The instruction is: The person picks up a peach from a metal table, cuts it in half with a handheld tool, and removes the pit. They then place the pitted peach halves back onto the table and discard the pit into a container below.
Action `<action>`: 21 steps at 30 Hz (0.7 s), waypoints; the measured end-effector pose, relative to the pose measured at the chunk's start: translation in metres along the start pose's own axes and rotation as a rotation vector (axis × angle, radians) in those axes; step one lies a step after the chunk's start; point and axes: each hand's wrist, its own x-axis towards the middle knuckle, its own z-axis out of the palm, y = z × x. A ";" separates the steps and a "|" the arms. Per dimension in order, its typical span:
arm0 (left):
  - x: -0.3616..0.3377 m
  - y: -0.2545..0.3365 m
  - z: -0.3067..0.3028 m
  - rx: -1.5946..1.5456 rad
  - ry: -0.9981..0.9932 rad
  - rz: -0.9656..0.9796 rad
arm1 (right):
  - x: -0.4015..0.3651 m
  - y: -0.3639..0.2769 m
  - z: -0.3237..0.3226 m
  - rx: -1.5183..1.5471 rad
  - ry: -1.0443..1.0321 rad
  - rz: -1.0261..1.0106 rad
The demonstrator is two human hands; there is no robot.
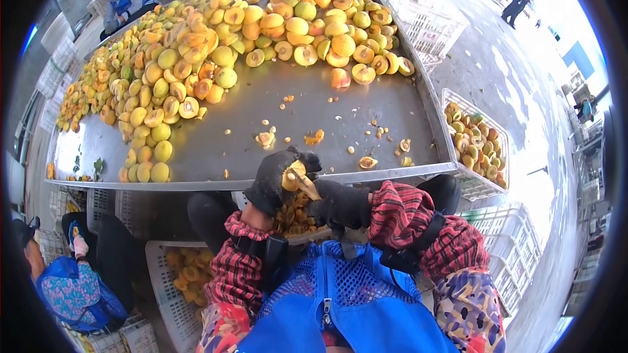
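Note:
My left hand (pixel 278 180), in a black glove, is closed around a yellow peach half (pixel 292 178) just in front of the metal table's near edge. My right hand (pixel 341 205), also gloved in black, grips a short tan, blade-like tool (pixel 307 187). The tool's tip meets the cut face of the peach half; its handle is hidden in my fist. Beneath both hands, a container holds peach pieces (pixel 296 216). Loose pits and scraps, including a peach scrap (pixel 265 138), lie on the table nearby.
Halved peaches (pixel 229 26) are heaped across the metal table (pixel 261 101), which has a raised rim. White crates stand right, one holding peach halves (pixel 479 144), another a plain crate (pixel 507 248). At lower left is a crate (pixel 159 268) of peaches. Other people sit left and behind.

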 end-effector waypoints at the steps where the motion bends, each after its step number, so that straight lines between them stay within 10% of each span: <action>1: 0.000 0.001 -0.001 0.021 -0.037 0.006 | 0.000 -0.001 0.002 -0.089 0.018 -0.042; 16: -0.028 -0.018 0.025 -0.438 0.307 -0.229 | 0.009 0.005 0.018 0.542 -0.057 -0.061; 18: -0.017 -0.009 0.011 -0.107 0.279 0.017 | 0.010 0.015 0.015 0.394 -0.036 -0.080; 21: -0.017 -0.010 0.011 -0.211 0.244 -0.103 | 0.007 0.013 0.023 0.259 0.082 -0.193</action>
